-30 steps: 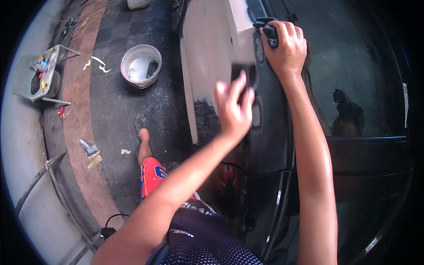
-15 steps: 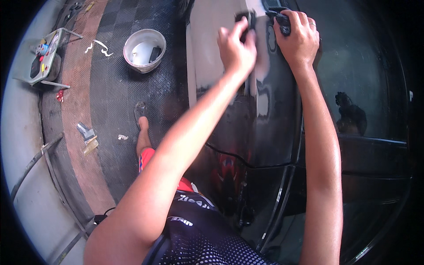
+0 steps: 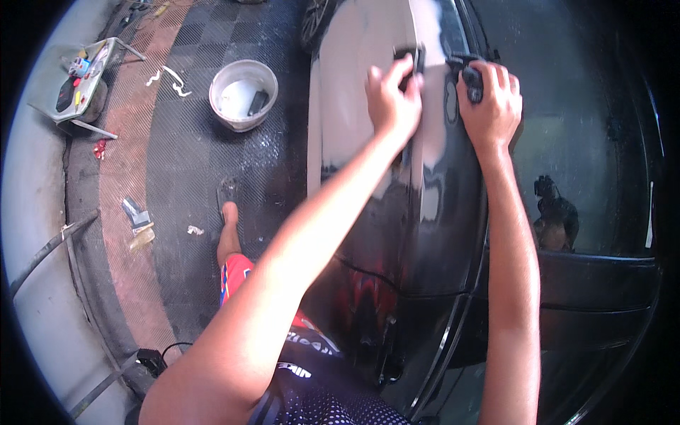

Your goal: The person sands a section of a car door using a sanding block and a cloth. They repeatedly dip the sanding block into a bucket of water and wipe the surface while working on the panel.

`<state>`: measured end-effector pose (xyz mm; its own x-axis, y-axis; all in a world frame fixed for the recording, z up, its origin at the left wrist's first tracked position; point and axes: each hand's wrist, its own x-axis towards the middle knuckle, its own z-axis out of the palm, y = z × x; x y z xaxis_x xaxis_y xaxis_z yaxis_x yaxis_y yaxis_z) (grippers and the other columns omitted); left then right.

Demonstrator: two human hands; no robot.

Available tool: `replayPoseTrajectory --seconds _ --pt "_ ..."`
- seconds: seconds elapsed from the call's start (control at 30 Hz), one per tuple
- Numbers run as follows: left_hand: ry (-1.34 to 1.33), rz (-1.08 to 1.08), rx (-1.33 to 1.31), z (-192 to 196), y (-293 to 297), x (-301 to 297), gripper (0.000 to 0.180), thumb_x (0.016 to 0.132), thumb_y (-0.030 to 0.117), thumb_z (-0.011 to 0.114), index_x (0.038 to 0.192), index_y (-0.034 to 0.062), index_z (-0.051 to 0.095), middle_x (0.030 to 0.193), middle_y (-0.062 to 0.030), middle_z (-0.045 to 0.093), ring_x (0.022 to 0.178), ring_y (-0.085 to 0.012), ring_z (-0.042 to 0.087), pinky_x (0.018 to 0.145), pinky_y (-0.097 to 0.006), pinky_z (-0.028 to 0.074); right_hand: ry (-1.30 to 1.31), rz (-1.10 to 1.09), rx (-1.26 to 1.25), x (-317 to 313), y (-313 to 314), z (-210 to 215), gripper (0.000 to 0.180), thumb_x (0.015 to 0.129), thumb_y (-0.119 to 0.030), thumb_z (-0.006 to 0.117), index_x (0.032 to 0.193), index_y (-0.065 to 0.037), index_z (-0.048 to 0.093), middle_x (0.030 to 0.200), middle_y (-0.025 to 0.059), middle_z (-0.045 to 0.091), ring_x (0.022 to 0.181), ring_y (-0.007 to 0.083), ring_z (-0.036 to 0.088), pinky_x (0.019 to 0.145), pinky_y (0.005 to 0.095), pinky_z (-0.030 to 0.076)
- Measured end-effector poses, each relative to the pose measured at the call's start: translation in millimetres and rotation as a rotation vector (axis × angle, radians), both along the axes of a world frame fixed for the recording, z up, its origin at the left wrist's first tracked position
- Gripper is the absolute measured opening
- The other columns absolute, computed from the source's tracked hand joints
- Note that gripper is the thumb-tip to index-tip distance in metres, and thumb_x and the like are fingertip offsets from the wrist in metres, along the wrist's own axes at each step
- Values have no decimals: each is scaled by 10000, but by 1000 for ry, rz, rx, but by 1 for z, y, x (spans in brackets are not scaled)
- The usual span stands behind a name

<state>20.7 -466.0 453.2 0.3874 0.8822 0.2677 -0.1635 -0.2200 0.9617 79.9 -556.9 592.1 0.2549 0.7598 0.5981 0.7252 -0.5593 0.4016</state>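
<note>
My left hand [image 3: 397, 103] is closed on a dark block [image 3: 409, 52], like a sanding block, held against the car's side panel [image 3: 361, 92]. Pale, matte patches cover part of this panel and give way to glossy black nearer me. Farther right, by the window's lower edge, my right hand [image 3: 492, 103] curls around a dark, lumpy thing [image 3: 472, 83]; its kind is unclear and the fingers partly cover it. An oval outline [image 3: 451, 99] shows on the bodywork just left of that hand.
On the ribbed floor mat at left stands a white bucket [image 3: 244, 124] with pale liquid and a dark block inside. A low stand [image 3: 48, 106] at the far left carries small items. Scraps [image 3: 137, 214] lie on the floor. The car window [image 3: 567, 134] spans the right.
The view has shifted, so the car, bucket and both hands appear lower in the picture. My left hand stays on the block, and my right hand keeps its grasp.
</note>
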Motion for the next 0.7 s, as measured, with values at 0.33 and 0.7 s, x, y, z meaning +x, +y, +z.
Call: replayPoseTrajectory --seconds 0.33,0.7 --pt "-143 -123 54 0 4 13 374 909 125 754 1277 62 738 953 -154 645 901 -288 568 833 -408 483 71 -60 -2 -5 -12 -2 398 779 -183 817 1151 -158 679 1151 54 680 1120 310 637 891 445 505" --pt "-215 -242 63 -17 -16 -33 422 900 77 765 1320 113 741 993 -111 582 901 -275 563 831 -389 491 155 -92 -41 -12 -7 8 421 754 -122 814 1154 -96 684 1138 116 665 1105 358 628 938 480 488"
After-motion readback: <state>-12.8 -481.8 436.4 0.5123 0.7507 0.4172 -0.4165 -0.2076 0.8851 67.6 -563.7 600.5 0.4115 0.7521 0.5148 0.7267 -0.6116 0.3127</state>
